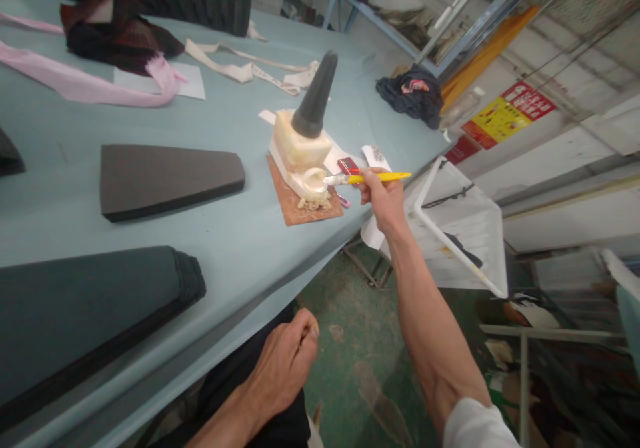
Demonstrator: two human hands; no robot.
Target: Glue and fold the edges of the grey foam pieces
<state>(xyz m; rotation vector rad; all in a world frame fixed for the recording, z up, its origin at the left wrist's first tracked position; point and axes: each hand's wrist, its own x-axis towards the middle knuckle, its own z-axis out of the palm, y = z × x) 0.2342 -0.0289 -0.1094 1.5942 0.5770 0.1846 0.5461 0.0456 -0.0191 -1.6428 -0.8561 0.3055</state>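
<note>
My right hand (383,198) grips a yellow-handled brush (385,177). Its pale bristle end lies at the round mouth of a cream-coloured container (300,148) crusted with dried residue, which looks like glue. A dark cone (315,98) stands tilted on top of the container. Under it lies a brown board (295,211), with a lumpy crust at the container's front. Low in front of my lap, my left hand (287,358) is closed, thumb pressed to the curled fingers; whatever it may hold is hidden.
Dark foam-like wedge pieces (170,178) and a dark green stack (95,321) lie on the blue-covered table (240,261). Pink cloth (90,85), pale strips (240,71) and a red box (349,166) lie further off. A white bin (460,235) stands right of the table.
</note>
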